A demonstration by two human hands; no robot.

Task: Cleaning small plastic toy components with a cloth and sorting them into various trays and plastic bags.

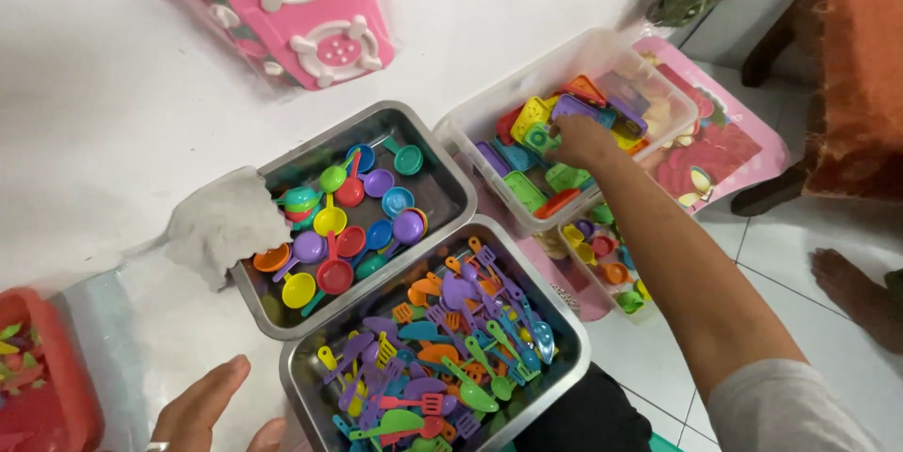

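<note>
Right hand upper right grasping a purple toy in the clear tub, left hand released at bottom left beside the metal tray of toy spatulas, bare white floor upper left.

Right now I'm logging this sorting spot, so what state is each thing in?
Clear plastic tub: open, holds coloured toy blocks.
Right hand: reaching into it, grip on the blocks unclear.
Upper steel tray: open, holds toy pans.
Lower steel tray: open, full of toy utensils.
Left hand: flat, empty.
Grey cloth: draped over the upper tray's edge.
</note>
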